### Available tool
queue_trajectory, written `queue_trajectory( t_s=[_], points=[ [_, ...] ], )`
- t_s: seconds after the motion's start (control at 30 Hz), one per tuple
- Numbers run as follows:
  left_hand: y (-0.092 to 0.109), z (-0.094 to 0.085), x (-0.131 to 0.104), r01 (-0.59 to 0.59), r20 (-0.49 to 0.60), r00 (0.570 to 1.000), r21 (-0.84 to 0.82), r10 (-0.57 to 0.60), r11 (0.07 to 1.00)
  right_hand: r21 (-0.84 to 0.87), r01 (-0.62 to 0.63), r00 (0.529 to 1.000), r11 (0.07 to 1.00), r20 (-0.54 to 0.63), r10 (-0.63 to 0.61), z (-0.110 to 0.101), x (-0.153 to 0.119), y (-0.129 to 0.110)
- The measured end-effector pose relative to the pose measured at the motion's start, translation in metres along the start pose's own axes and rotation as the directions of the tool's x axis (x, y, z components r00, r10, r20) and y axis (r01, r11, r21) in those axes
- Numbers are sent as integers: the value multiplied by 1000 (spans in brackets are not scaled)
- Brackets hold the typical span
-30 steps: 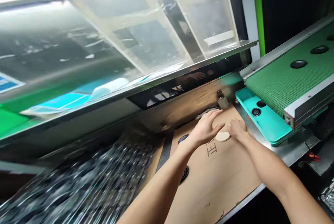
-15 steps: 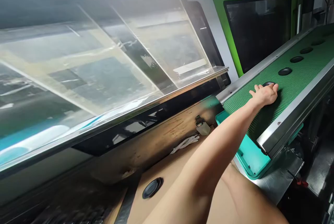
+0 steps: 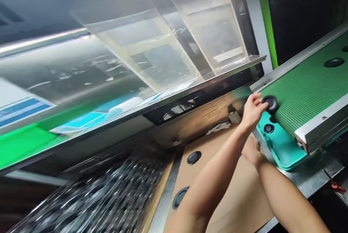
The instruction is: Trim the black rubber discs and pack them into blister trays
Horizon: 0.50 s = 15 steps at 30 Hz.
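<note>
Left hand (image 3: 253, 112): fingers pinched on edge of a black disc (image 3: 271, 102), 3 o'clock in view, at near end of green belt (image 3: 312, 80). Right hand (image 3: 251, 150): 6 o'clock of left; fingers hidden, cannot tell grip.

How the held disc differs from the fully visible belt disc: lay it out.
The held disc is tilted, its round face showing; the belt disc lies flat. The left hand grips the held disc near the end of the belt; no hand touches the belt disc, farther up. Both are black and round.
</note>
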<state>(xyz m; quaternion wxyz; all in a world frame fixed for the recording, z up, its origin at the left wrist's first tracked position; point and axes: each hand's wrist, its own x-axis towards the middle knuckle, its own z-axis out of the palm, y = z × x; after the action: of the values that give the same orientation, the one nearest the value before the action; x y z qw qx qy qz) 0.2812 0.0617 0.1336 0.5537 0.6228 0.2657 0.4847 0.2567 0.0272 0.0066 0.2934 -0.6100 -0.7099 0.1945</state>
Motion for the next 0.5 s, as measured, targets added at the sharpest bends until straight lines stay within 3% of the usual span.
queue_trajectory(
  t_s=[0.1, 0.17, 0.23, 0.3, 0.37, 0.5],
  points=[
    [-18, -101, -75, 191, -91, 971, -270, -222, 944, -94, -175, 984, 980, -38, 172, 20, 6, 4],
    [-32, -157, -125, 251, -230, 896, -443, -380, 861, -141, -215, 976, 966, -58, 209, 27, 12, 9],
    [-46, -198, -165, 249, -291, 820, -594, -493, 765, -186, -228, 973, 956, -78, 217, 31, 15, 14],
    [-59, -222, -191, 223, -309, 780, -675, -545, 703, -228, -233, 971, 945, -114, 212, 33, 15, 20],
    [-70, -233, -204, 212, -324, 777, -673, -540, 708, -234, -217, 969, 948, -169, 180, 33, 14, 24],
    [-87, -226, -207, 216, -292, 865, -518, -408, 828, -57, -60, 941, 997, -338, 37, 26, 20, 27]
  ],
)
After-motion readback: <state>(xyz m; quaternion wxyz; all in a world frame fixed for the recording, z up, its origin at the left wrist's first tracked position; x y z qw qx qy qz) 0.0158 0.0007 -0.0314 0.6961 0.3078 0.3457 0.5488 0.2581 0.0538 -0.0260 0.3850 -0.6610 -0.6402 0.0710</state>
